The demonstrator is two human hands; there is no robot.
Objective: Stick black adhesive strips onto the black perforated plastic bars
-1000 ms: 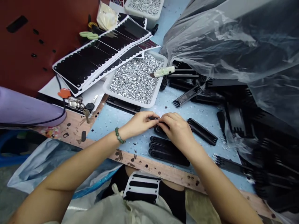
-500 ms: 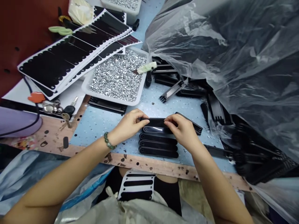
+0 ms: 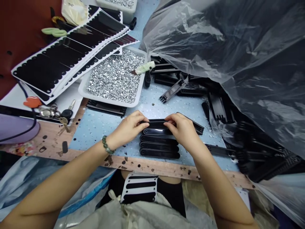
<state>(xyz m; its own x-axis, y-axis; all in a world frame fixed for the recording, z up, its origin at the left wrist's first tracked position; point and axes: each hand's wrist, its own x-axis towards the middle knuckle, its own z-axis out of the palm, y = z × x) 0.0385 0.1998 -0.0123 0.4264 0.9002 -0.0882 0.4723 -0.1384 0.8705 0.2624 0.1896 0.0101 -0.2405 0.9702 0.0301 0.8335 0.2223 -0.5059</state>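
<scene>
A long black plastic strip-shaped part (image 3: 156, 122) spans the gap between my hands, above a row of similar pieces. My left hand (image 3: 132, 126) pinches its left end between thumb and fingers. At its right end, my right hand (image 3: 182, 130) grips it the same way, hiding that tip. Just below lies a glossy black bar (image 3: 156, 131) with rounded ends, partly under my right fingers. Several matching black bars (image 3: 159, 146) lie side by side nearer the table edge. Another black piece (image 3: 196, 126) rests slantwise beyond my right hand.
A white tray (image 3: 82, 92) of small metal rings stands behind my left hand, a green-handled blade (image 3: 145, 67) on its rim. Black sticker sheets (image 3: 59, 60) lean over it. Keys (image 3: 67, 113) lie left. A large clear plastic bag (image 3: 214, 41) and loose black parts (image 3: 172, 90) fill the right.
The view has shifted slightly, moving everything a little left and up. Both hands keep their pinch on the black part, which now looks tilted a bit differently.
</scene>
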